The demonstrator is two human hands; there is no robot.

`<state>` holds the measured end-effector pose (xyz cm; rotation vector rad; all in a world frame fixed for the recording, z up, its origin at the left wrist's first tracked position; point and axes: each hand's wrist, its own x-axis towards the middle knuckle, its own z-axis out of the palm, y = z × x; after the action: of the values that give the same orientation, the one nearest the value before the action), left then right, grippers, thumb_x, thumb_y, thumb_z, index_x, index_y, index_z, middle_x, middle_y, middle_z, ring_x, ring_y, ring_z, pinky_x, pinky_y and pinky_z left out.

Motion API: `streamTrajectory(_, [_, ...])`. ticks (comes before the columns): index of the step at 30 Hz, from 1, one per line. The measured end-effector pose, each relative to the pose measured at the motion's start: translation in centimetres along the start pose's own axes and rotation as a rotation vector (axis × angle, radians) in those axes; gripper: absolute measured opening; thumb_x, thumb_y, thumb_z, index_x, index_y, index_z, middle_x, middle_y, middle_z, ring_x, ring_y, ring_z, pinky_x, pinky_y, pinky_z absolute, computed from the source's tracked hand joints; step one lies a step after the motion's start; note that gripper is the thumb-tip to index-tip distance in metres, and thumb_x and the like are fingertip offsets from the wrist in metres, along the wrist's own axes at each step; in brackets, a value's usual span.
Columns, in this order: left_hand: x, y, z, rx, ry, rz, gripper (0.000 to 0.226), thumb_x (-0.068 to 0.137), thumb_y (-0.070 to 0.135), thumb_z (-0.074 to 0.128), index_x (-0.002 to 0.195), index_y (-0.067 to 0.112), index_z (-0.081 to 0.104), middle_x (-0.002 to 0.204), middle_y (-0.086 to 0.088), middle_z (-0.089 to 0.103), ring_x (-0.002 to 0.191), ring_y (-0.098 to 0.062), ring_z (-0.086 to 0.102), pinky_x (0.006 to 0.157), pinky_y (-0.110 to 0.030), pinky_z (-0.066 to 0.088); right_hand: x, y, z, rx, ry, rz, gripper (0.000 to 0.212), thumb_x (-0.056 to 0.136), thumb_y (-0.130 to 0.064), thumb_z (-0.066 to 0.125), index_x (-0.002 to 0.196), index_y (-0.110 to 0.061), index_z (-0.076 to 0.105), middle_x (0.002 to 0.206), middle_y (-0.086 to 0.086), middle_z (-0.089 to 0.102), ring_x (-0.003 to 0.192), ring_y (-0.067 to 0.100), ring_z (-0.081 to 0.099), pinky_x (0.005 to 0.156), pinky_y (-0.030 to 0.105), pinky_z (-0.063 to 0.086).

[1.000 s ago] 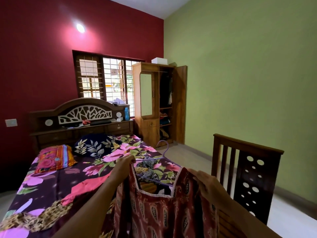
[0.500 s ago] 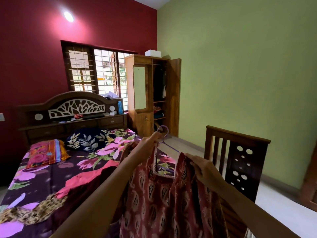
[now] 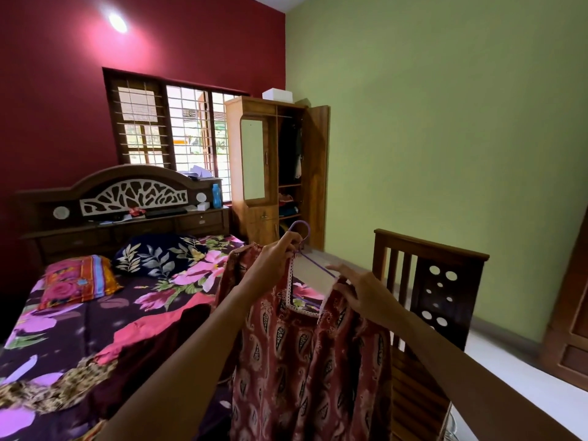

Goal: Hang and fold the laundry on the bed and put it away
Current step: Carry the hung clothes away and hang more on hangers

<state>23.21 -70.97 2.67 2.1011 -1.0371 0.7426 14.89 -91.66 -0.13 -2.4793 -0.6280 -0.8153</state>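
The dress [image 3: 302,361], red with a paisley print and a white-trimmed neck, hangs in the lower middle of the frame, draped over a purple hanger [image 3: 315,265]. It is held up in the air, in front of the bed's right edge.

The left hand [image 3: 276,262] grips the hanger's neck just under the hook, fingers curled round it, at the middle of the frame. The right hand [image 3: 359,288], just right of it and a little lower, pinches the dress's shoulder where the hanger arm runs into the cloth; its index finger sticks out straight while the other fingers curl on the fabric. Both forearms reach in from the bottom edge.

The bed [image 3: 95,313] fills the lower left, covered by a dark floral sheet. An orange pillow [image 3: 76,278] and a dark leafy pillow [image 3: 156,254] lie side by side near the carved headboard [image 3: 127,192]. A blue bottle [image 3: 216,195] stands on the headboard's right end.

A barred window [image 3: 168,122] sits in the red wall above. Right of it stands a wardrobe [image 3: 254,173], door open, with a white box [image 3: 276,94] on top. A wooden chair [image 3: 426,281] stands at lower right, just behind the right hand.
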Motion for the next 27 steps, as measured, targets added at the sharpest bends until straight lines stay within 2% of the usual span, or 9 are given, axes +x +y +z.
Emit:
streamTrajectory(4, [-0.6,-0.1,0.2,-0.010,-0.005,-0.011,0.033,0.093,-0.003,0.046,0.126,0.003,0.050,0.107,-0.014,0.064,0.080,-0.007,0.054,0.071,-0.007,0.048,-0.3,0.3,0.6,-0.022,0.093,0.061,0.033,0.089,0.004,0.057,0.121,-0.002,0.060,0.107,0.014,0.068,0.072,-0.014,0.049,0.069,-0.002,0.041])
streamTrajectory(8, [-1.3,-0.3,0.6,0.027,-0.027,-0.072,0.041,0.090,-0.002,0.051,0.130,0.008,0.049,0.110,-0.002,0.058,0.073,-0.001,0.055,0.061,-0.005,0.045,-0.8,0.8,0.2,-0.048,0.112,0.141,0.030,0.089,0.003,0.057,0.118,0.000,0.062,0.105,0.014,0.069,0.085,0.012,0.065,0.077,0.009,0.044])
streamTrajectory(11, [-1.9,-0.5,1.5,0.057,-0.021,-0.107,0.033,0.089,0.001,0.055,0.121,0.007,0.055,0.110,-0.008,0.064,0.086,-0.016,0.062,0.066,-0.011,0.044,-1.2,1.5,-0.6,-0.081,0.133,0.198,0.030,0.089,0.003,0.056,0.119,0.001,0.061,0.105,0.015,0.069,0.086,0.016,0.066,0.075,0.007,0.040])
streamTrajectory(13, [-2.1,-0.5,2.4,0.074,-0.006,-0.174,0.026,0.089,0.000,0.053,0.114,0.005,0.058,0.102,-0.010,0.064,0.082,-0.017,0.060,0.066,-0.017,0.045,-1.7,2.2,-1.3,-0.112,0.146,0.242,0.030,0.090,0.002,0.055,0.120,0.001,0.061,0.106,0.015,0.069,0.089,0.021,0.068,0.075,0.007,0.040])
streamTrajectory(16, [-2.2,-0.8,4.1,0.122,-0.176,-0.369,0.017,0.088,0.010,0.055,0.105,0.010,0.057,0.096,-0.006,0.064,0.082,-0.019,0.062,0.068,-0.025,0.050,-2.5,3.5,-2.6,-0.134,0.182,0.294,0.030,0.090,0.003,0.055,0.119,0.002,0.062,0.107,0.017,0.069,0.095,0.027,0.067,0.080,0.016,0.045])
streamTrajectory(18, [-1.9,-0.5,5.7,0.166,-0.389,-0.462,0.020,0.086,0.018,0.060,0.106,0.014,0.057,0.100,-0.004,0.064,0.086,-0.016,0.062,0.076,-0.029,0.054,-3.2,4.8,-3.8,-0.156,0.201,0.340,0.030,0.090,0.003,0.054,0.119,0.002,0.061,0.107,0.018,0.068,0.095,0.028,0.067,0.084,0.027,0.050])
streamTrajectory(20, [-1.4,0.0,6.8,0.198,-0.496,-0.503,0.027,0.085,0.023,0.063,0.110,0.014,0.058,0.106,-0.003,0.062,0.089,-0.015,0.057,0.076,-0.027,0.050,-3.8,5.9,-4.8,-0.173,0.224,0.386,0.030,0.090,0.003,0.053,0.118,0.002,0.062,0.105,0.020,0.069,0.095,0.032,0.066,0.086,0.039,0.053])
streamTrajectory(22, [-0.3,1.1,8.8,0.184,-0.534,-0.503,0.029,0.084,0.023,0.064,0.110,0.012,0.059,0.108,-0.004,0.061,0.089,-0.014,0.054,0.075,-0.024,0.045,-5.0,7.8,-6.2,-0.208,0.248,0.453,0.030,0.090,0.003,0.052,0.118,0.000,0.063,0.100,0.022,0.069,0.093,0.035,0.066,0.081,0.045,0.053])
streamTrajectory(27, [3.1,5.2,15.7,0.051,-0.626,-0.353,0.030,0.084,0.019,0.066,0.113,0.012,0.062,0.111,-0.005,0.063,0.095,-0.015,0.058,0.081,-0.022,0.047,-8.8,12.7,-10.7,-0.302,0.298,0.613,0.031,0.090,0.003,0.051,0.117,-0.004,0.064,0.100,0.023,0.068,0.092,0.036,0.066,0.078,0.041,0.051])
